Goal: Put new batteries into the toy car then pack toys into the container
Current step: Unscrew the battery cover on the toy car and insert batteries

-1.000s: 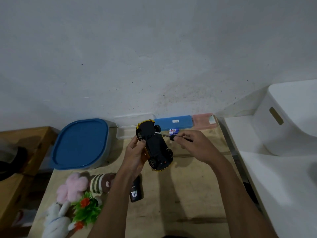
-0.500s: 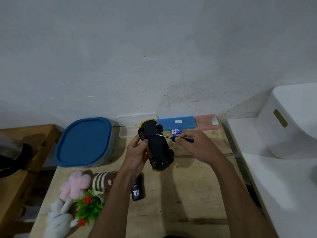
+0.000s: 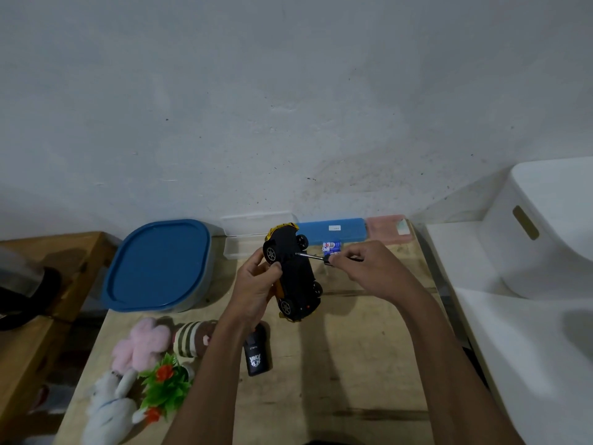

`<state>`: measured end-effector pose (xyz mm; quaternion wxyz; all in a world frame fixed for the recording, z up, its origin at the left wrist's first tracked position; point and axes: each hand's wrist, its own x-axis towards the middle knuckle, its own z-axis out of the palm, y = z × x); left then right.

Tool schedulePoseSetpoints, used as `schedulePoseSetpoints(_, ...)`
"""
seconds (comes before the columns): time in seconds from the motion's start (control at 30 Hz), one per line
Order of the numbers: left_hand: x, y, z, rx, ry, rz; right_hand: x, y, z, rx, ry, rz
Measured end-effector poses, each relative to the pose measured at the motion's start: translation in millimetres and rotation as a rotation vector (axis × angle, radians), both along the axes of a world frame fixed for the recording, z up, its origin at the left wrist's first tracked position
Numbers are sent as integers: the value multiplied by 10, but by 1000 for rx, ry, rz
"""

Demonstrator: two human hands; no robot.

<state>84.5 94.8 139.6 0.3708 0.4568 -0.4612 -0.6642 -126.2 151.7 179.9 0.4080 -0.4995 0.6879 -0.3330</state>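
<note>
My left hand [image 3: 255, 289] holds a yellow toy car [image 3: 295, 274] above the wooden table, its black underside and wheels turned toward me. In my right hand [image 3: 365, 269] is a small screwdriver [image 3: 316, 257] whose tip touches the car's underside near the front wheels. A blue-and-white pack of batteries [image 3: 331, 247] lies on the table just behind the screwdriver. The container with a blue lid [image 3: 157, 264] sits shut at the table's back left.
Soft toys lie at the front left: a pink plush [image 3: 142, 343], a striped brown plush [image 3: 192, 337], a white plush [image 3: 107, 409] and a green plastic plant [image 3: 165, 385]. A black remote [image 3: 255, 353] lies under my left forearm. Clear, blue and pink cases [image 3: 330, 228] line the wall. White furniture [image 3: 529, 252] stands right.
The view shifted slightly. Both hands keep the car and screwdriver in nearly the same place, with the screwdriver tip staying on the underside.
</note>
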Motion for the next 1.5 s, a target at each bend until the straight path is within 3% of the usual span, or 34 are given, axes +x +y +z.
schedulePoseSetpoints(0.27,14,-1,69,-55,-79,-48,-36,4,16,-27,82,-3)
schedulePoseSetpoints(0.6,-12,-20,22,16,-20,-43,-31,28,37,-57,-4,-42)
schedulePoseSetpoints(0.83,-26,-19,29,6,-8,-38,-53,22,137,-53,92,9)
schedulePoseSetpoints(1.0,5,-24,35,-9,-13,-43,-66,-25,223,-44,240,131)
schedulePoseSetpoints(1.27,36,22,-16,1,-22,-45,26,-84,448,-55,700,253)
schedulePoseSetpoints(1.5,71,29,-31,2,-41,-44,5,-165,540,-53,793,395)
